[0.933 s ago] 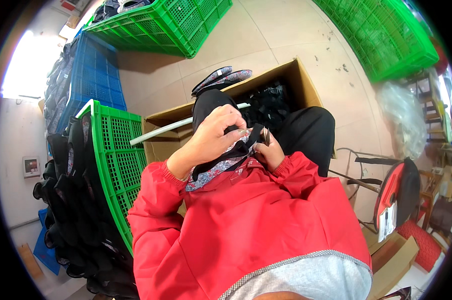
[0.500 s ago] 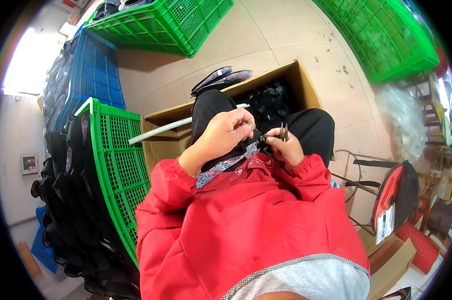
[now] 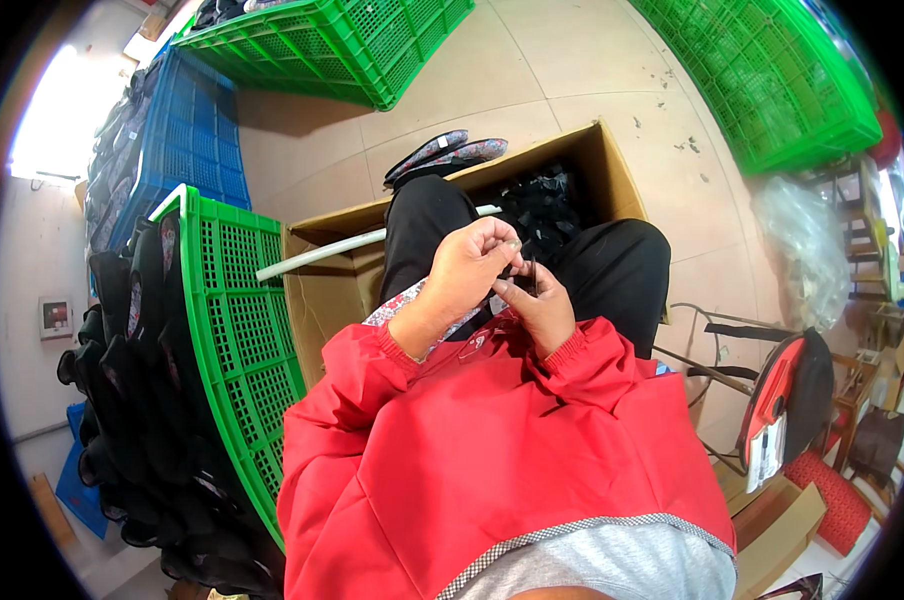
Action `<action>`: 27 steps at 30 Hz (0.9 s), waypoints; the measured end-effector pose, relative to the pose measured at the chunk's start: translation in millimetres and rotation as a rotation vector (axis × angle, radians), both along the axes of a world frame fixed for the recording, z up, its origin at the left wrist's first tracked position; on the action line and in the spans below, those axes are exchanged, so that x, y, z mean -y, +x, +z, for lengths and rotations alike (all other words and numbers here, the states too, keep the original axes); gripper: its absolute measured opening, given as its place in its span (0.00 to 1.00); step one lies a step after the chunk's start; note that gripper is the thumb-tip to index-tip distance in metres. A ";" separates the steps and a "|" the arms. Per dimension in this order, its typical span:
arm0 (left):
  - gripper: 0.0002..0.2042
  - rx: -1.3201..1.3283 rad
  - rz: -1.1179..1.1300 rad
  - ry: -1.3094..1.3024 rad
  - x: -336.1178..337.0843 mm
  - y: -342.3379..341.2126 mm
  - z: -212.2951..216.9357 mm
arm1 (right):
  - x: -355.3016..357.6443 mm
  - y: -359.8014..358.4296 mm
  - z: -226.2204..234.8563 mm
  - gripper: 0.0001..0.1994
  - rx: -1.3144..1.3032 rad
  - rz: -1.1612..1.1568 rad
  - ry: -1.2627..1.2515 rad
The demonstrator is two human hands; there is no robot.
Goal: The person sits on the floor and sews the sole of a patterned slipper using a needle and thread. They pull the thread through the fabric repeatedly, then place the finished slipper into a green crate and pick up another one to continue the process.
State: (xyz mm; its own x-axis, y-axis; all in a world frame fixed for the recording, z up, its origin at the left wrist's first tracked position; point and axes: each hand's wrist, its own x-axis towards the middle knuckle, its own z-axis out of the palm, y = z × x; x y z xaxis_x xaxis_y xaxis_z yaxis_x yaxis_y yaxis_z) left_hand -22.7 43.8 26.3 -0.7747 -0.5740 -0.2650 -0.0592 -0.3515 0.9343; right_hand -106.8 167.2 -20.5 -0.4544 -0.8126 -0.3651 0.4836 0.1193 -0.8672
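Note:
My left hand (image 3: 472, 265) is closed in a pinch above my lap; what its fingertips grip is too small to make out. Close against it, my right hand (image 3: 540, 312) is closed around small dark snips (image 3: 533, 270), largely covered by the fingers. A dark scrap shows between the two hands, but its kind is unclear. Flower-patterned cloth (image 3: 400, 303) lies on my lap under the left wrist, partly hidden. Just beyond my knees stands an open cardboard box (image 3: 617, 170) containing black pieces (image 3: 544, 205).
A pale tube (image 3: 322, 255) lies across the box's left side. Shoes with patterned insides (image 3: 452, 152) rest beyond it. At left, a green crate (image 3: 237, 300) borders stacked black shoes (image 3: 137, 400). A blue crate (image 3: 197, 140) and green crates (image 3: 372, 50) stand farther off; a round red-and-black seat (image 3: 787, 400) is at right.
My hands have come together: the right moved left with the snips, and the left shifted slightly right. The snips' blades, plainly visible before, are now mostly hidden.

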 end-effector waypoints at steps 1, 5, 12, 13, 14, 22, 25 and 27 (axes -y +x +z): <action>0.02 0.017 0.000 0.002 -1.5 -0.6 -1.9 | 2.8 1.5 -4.3 0.12 -0.014 -0.013 0.008; 0.03 0.058 -0.011 -0.040 -2.5 0.3 -9.3 | 13.6 6.5 -14.6 0.09 0.033 -0.030 0.018; 0.07 0.101 0.216 -0.254 6.8 11.1 12.0 | 0.5 0.7 -8.9 0.06 0.390 -0.003 -0.010; 0.07 0.108 0.234 -0.253 8.4 16.0 10.0 | -0.5 0.5 -10.9 0.05 0.437 -0.016 -0.041; 0.06 0.180 0.202 -0.294 10.5 22.5 5.7 | -0.9 -1.0 -13.1 0.05 0.492 -0.003 -0.060; 0.03 0.229 -0.014 -0.668 3.7 40.3 7.9 | -2.7 -7.3 -14.4 0.07 0.684 0.005 -0.143; 0.05 0.219 -0.127 -0.971 4.6 37.4 13.2 | -2.8 -9.3 -21.8 0.07 0.719 0.048 -0.191; 0.06 0.220 -0.194 -1.103 8.9 32.9 19.0 | -1.4 -9.0 -22.7 0.07 0.701 0.049 -0.196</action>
State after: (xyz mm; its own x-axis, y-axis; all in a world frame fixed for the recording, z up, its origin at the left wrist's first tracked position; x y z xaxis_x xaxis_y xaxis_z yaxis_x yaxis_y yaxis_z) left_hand 10.3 34.9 45.3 -0.8749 -0.4543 0.1681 -0.2240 0.6872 0.6911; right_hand -115.9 168.5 -43.2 -0.1288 -0.9061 -0.4030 0.9311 0.0294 -0.3635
